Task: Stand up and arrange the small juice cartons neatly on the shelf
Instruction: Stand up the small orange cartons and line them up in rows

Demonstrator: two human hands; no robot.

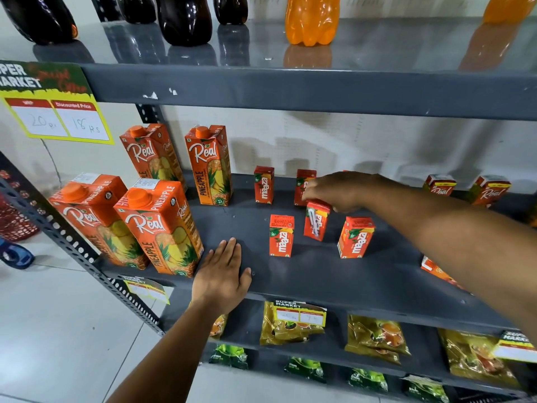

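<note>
Several small red Maaza juice cartons stand on the grey middle shelf. My right hand grips the top of one small carton, tilted, with its straw side facing me. Upright cartons stand to its left and right. Two more stand behind, one in full view and one partly hidden by my hand. A small carton lies flat at the right, partly under my forearm. My left hand rests flat, fingers apart, on the shelf's front edge.
Tall Real pineapple cartons stand at the left of the shelf. Two small Real cartons stand at the back right. Soda bottles fill the shelf above, tea packets the shelves below. A price tag hangs upper left.
</note>
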